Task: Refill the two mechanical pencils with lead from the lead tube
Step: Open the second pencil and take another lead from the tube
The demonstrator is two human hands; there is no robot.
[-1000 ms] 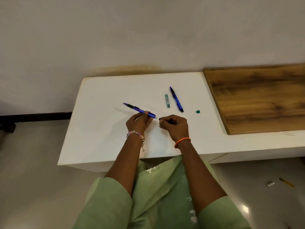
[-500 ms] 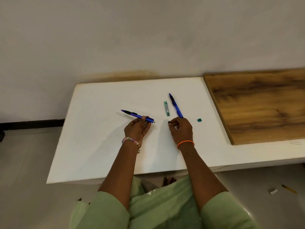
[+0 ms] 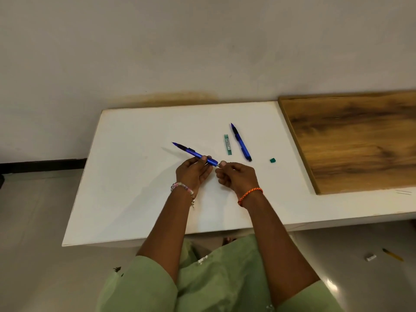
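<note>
Blue pencil (image 3: 195,153) in left hand (image 3: 193,171), tip pointing far-left.

1 blue mechanical pencil (image 3: 195,154) was held off the white table, tip pointing up-left, its rear end at the fingertips of both hands. The second blue pencil (image 3: 241,142) lay flat on the table, tip pointing away. Just left of it lay the slim green lead tube (image 3: 228,144), nearly parallel. A small green cap (image 3: 273,160) sat apart, to the right.

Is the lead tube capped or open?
Open, apparently: lead tube lies on the table, with a small green cap lying apart.
</note>
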